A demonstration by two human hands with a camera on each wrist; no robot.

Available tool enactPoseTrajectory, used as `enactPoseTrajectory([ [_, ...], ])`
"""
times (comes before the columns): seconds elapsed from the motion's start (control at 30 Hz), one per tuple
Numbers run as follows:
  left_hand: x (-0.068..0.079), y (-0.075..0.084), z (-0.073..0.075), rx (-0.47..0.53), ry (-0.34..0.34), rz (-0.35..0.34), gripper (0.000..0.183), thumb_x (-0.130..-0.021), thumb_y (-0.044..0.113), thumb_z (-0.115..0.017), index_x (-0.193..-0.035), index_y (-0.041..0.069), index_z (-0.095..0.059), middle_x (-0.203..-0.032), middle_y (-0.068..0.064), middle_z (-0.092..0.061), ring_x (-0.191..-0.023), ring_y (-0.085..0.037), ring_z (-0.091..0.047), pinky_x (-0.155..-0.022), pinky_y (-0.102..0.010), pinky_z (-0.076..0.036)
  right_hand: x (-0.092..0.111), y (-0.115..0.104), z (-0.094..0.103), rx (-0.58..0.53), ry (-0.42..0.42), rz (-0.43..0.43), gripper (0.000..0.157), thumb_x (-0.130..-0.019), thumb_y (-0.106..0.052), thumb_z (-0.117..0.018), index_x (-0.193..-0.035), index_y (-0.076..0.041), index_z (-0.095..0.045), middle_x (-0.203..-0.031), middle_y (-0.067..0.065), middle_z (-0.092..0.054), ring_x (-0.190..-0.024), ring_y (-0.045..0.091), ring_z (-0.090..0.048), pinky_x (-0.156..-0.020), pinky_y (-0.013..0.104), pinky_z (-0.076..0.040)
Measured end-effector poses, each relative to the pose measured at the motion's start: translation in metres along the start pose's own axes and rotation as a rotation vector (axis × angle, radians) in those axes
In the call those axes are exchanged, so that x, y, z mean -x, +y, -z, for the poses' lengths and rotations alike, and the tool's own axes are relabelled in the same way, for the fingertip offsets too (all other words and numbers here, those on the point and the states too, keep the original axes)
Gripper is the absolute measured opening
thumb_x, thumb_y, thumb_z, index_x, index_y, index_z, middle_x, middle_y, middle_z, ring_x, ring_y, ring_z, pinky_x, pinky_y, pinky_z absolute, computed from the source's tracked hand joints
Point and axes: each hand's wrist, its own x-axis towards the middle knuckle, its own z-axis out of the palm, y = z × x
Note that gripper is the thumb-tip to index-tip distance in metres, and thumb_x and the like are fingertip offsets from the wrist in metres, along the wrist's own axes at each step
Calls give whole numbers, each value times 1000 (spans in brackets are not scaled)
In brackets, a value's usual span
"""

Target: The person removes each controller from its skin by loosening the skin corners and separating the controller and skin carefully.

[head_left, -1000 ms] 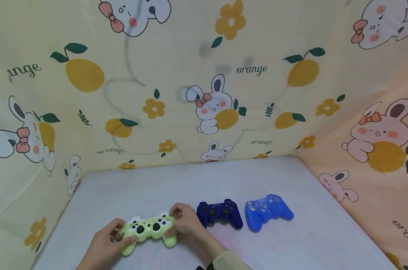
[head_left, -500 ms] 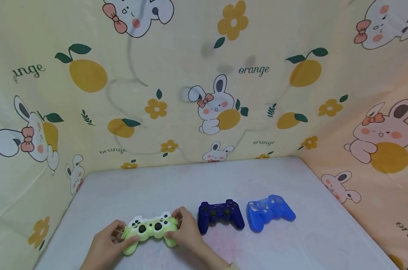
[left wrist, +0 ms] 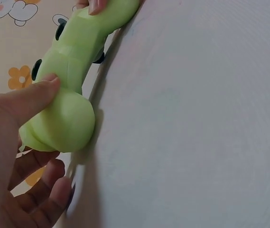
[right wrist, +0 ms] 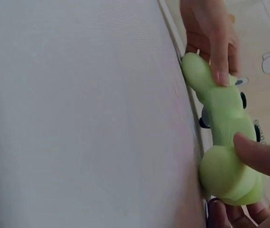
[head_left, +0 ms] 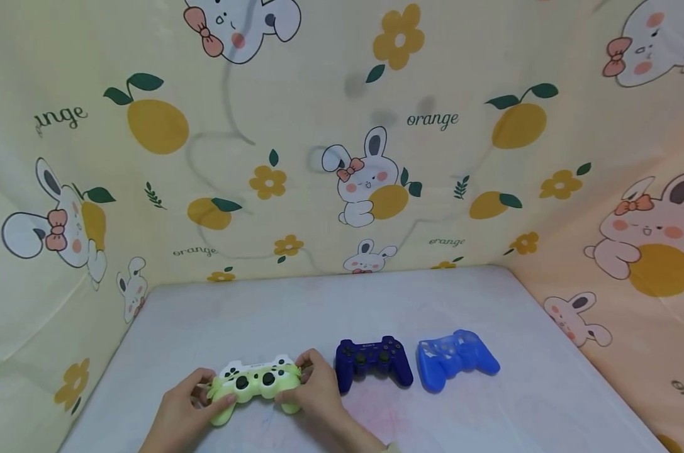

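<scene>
In the head view a white game controller (head_left: 255, 365) sits low on the table, left of centre. A light green silicone cover (head_left: 255, 389) wraps its front and grips, leaving the white top edge bare. My left hand (head_left: 184, 402) grips the left end, thumb pressed on the green grip. At the other end my right hand (head_left: 318, 389) pinches the cover, thumb in front and fingers behind. Both wrist views show the smooth underside of the cover (left wrist: 70, 118) with a thumb on each grip. The black thumbsticks stick out through it.
A dark blue controller (head_left: 375, 352) lies just right of my right hand. Beyond it to the right is a bright blue controller-shaped cover (head_left: 457, 360). Patterned cloth walls (head_left: 296, 220) stand at the back and both sides of the white table (head_left: 251, 314).
My right fingers have shifted the cover's right upper edge downward, baring more of the white controller's top right. The whole view has drifted slightly; the blue pieces stay put.
</scene>
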Motion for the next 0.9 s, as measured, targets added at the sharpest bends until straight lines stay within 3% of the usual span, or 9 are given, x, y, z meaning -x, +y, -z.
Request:
enactPoseTrajectory([
  [0.33,1,1,1,3,4,-5,69,-69,60,-82,-112,10,-61,-97,-1,-62,-77,-16,-53,-63,-31,-43,-1,2,-4,-42,57,12,59,-47,0,-94,-93,-14,-59,-74,1,-55,-70,16,-51,-61,28,-43],
  [0.57,3,2,1,6,34,-28,60,-70,54,-84,-107,13,-62,-94,-2,-62,-77,-16,-54,-66,-31,-44,-9,6,-1,-23,34,28,57,-45,-5,-97,-87,-18,-59,-88,-8,-59,-73,14,-50,-67,30,-40],
  [0.7,2,4,3,-11,17,-62,53,-72,55,-83,-101,15,-63,-85,1,-60,-76,-16,-52,-66,-32,-43,-11,6,1,16,31,50,54,-45,-7,-97,-80,-17,-58,-81,-7,-58,-75,14,-49,-71,32,-37],
  [0.9,4,9,5,-40,25,-131,42,-74,51,-82,-88,17,-61,-78,3,-51,-73,-16,-47,-62,-28,-40,-11,8,2,-16,1,64,46,-47,-7,-96,-72,-14,-58,-63,-6,-51,-62,9,-46,-59,26,-37],
])
